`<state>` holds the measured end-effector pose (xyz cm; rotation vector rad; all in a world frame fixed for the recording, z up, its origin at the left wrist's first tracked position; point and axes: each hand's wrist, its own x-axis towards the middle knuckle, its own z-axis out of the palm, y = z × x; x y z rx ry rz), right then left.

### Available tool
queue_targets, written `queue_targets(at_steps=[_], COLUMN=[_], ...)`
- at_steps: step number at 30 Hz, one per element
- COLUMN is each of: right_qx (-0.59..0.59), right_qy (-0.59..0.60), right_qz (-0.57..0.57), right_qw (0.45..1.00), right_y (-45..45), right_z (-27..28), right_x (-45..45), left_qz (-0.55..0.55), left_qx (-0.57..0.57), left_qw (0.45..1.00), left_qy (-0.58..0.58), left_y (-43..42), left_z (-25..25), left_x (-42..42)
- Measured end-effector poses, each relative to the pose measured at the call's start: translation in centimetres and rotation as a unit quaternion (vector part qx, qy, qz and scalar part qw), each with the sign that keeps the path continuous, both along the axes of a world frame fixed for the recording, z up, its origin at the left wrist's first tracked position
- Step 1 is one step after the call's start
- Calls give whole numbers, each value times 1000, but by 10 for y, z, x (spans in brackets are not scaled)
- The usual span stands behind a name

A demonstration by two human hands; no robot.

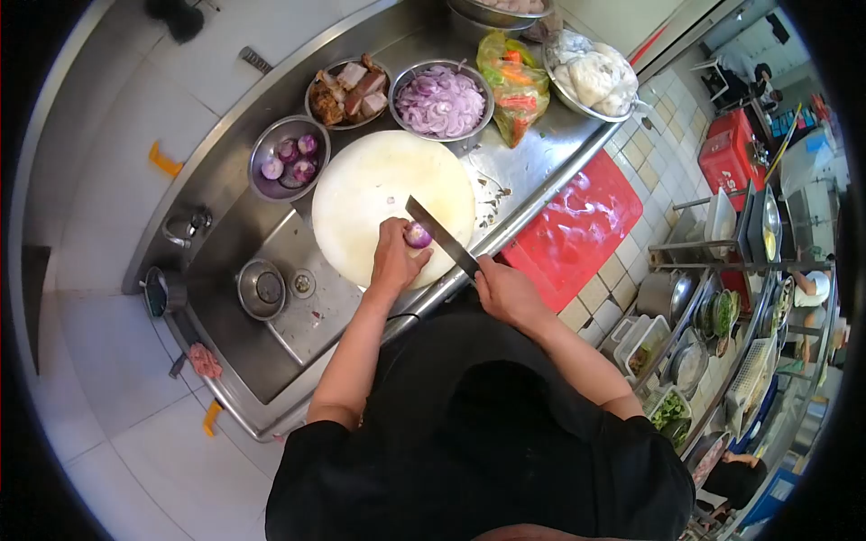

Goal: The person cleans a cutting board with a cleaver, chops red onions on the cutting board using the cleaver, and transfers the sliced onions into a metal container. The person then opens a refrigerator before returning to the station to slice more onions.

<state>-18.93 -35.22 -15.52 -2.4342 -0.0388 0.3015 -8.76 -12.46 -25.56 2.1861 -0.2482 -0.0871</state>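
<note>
My left hand point(395, 257) is closed around a purple onion point(417, 235) on the round white cutting board point(356, 194). In my right hand point(505, 290) is the handle of a knife point(439, 234); its blade slants across the board just right of the onion. Whether the blade touches the onion I cannot tell. A small pale scrap lies on the board above the onion. Beyond the board stand a bowl of sliced purple onion point(441, 99) and, at its left, a bowl of several whole onions point(290, 160).
A bowl of browned meat point(348, 92), a bag of orange and green vegetables point(512, 86) and a plastic-wrapped bowl point(591, 77) line the steel counter. The sink point(271, 338) is at left. A red lid-like panel point(577, 230) and loaded racks point(713, 257) are at right.
</note>
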Motion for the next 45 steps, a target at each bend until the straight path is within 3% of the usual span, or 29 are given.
queue_targets(at_steps=[9,19,26,29,35,38,42,45], right_qx=[-101,-118,-109,-123,-112,-78,-11,-56], right_qy=[-66,14,44,73,30,48,65,47], right_qz=[77,96,88,92,83,89,102,54], right_qw=[990,988,989,985,990,992,993,996], right_y=[10,28,50,54,48,45,36,30], right_z=[-10,-10,-17,-1,-52,-49,-49,-46], right_x=[0,13,23,22,21,11,-2,-3], left_qz=[-38,-11,7,11,5,10,11,-7], left_qx=[-19,-98,-52,-59,-54,-66,-20,19], left_qw=[999,995,998,998,997,997,998,998], left_qy=[-12,9,-39,-2,-53,-46,-60,-59], left_y=[15,18,25,25,21,25,39,42], left_z=[-4,-18,-24,-28,-30,-32,-25,-19], left_x=[-2,2,10,7,4,-5,-23,-23])
